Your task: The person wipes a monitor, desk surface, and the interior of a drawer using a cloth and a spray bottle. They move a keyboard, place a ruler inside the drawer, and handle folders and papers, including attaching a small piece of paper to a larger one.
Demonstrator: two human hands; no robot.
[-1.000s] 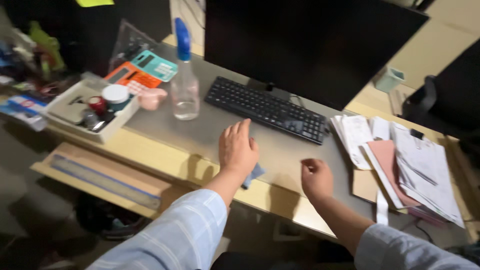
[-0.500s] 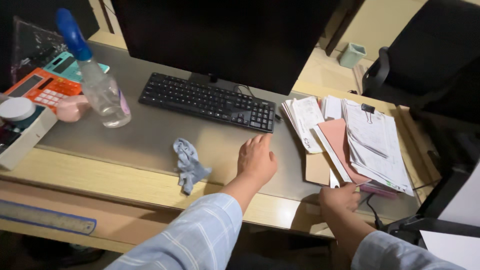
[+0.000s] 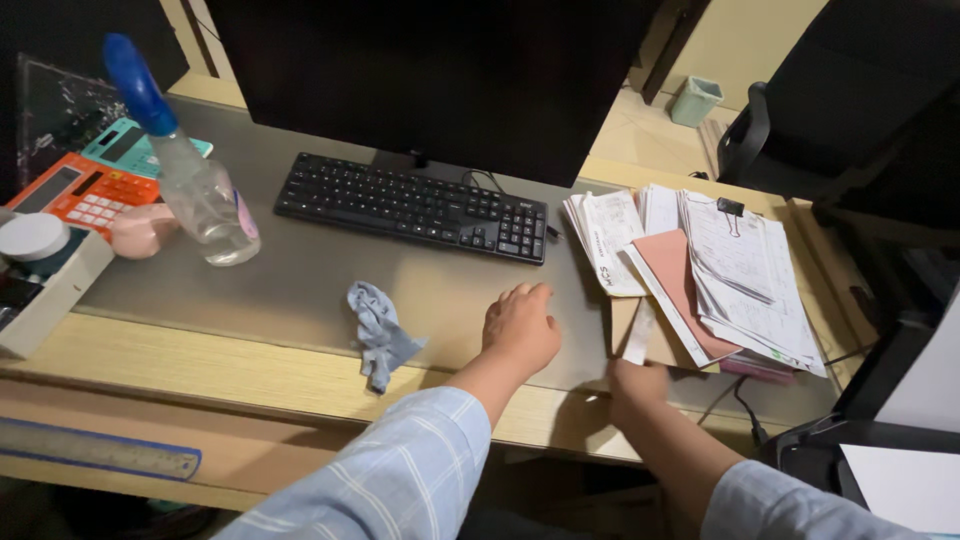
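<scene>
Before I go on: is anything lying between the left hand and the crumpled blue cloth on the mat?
Nothing visible does. The left hand rests on the grey desk mat, and only bare mat separates it from the blue cloth to its left. The keyboard lies farther back.

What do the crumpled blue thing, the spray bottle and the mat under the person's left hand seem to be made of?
The crumpled thing looks like soft woven cloth: limp folds, matte. The spray bottle seems clear plastic, see-through and glossy, with an opaque blue head. The mat under the left hand looks like smooth grey plastic or vinyl, faintly shiny; hard to tell.
</scene>
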